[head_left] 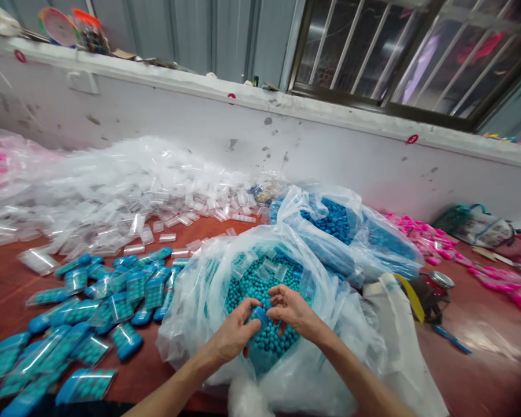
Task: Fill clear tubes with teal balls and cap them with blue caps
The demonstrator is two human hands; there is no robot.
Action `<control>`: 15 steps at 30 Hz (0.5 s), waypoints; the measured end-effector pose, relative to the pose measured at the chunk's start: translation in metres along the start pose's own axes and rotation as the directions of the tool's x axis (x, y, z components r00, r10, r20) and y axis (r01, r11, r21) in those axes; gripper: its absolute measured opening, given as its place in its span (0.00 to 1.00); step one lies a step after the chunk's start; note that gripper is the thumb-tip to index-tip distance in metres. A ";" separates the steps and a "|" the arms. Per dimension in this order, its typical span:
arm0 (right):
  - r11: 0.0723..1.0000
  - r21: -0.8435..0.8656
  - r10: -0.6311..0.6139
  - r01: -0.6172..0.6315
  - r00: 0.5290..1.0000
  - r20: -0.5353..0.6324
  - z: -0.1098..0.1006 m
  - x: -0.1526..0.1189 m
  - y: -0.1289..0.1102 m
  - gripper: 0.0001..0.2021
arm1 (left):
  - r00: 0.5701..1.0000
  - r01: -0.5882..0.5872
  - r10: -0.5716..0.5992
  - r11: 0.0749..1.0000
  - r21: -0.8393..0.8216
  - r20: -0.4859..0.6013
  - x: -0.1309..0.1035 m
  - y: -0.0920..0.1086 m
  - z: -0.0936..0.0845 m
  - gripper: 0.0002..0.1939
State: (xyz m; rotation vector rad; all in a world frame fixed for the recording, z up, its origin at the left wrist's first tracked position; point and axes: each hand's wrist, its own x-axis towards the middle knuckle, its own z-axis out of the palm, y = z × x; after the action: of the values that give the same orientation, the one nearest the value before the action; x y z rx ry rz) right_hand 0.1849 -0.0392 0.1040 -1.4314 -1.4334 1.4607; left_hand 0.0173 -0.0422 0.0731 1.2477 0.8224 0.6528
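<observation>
Over an open plastic bag (195, 295) of small round teal beads (280, 343), both my hands work close together. My left hand (235, 329) pinches a small blue piece (259, 315) that looks like the blue cap of a bead case; most of it is hidden by the fingers. My right hand (294, 311) meets it from the other side, fingers curled and fingertips at the piece; what they pinch is too small to make out. A few clear plastic cases (271, 271) lie on the beads. To the left are piled several filled bead cases (124, 307) with blue ends.
A heap of clear empty cases (143, 191) lines the wall. Behind the bead bag stands another bag (321, 231) of blue pieces. Pink pieces (432, 237), a lidded jar (440, 281) and a blue pen-like tool (451, 339) lie right on the red table (486, 370).
</observation>
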 end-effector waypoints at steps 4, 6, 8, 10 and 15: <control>0.964 -0.245 -0.100 0.104 0.995 0.029 0.011 -0.010 -0.005 0.08 | 0.997 0.009 -0.006 1.000 0.028 -0.076 -0.001 -0.002 0.003 0.25; 0.888 -0.414 -0.207 0.202 0.978 0.032 0.020 -0.019 -0.006 0.12 | 0.991 -0.047 0.053 0.997 0.054 -0.124 -0.001 -0.002 0.004 0.27; 0.828 -0.508 -0.250 0.237 0.967 0.044 0.032 -0.027 -0.003 0.26 | 0.978 -0.133 0.142 0.989 0.067 -0.154 -0.001 -0.002 0.004 0.26; 0.803 -0.553 -0.267 0.224 0.964 0.003 0.043 -0.029 0.002 0.36 | 0.966 -0.180 0.188 0.982 0.063 -0.177 -0.001 -0.001 0.005 0.25; 0.772 -0.589 -0.382 0.239 0.915 -0.130 0.059 -0.026 0.009 0.30 | 0.969 -0.141 0.137 0.990 -0.004 -0.207 0.001 -0.002 0.009 0.16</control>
State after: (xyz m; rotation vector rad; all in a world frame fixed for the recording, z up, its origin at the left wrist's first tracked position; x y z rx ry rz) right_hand 0.1364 -0.0810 0.0915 -1.5376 -1.9243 0.6357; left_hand 0.0251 -0.0468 0.0719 1.2419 0.9018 0.9132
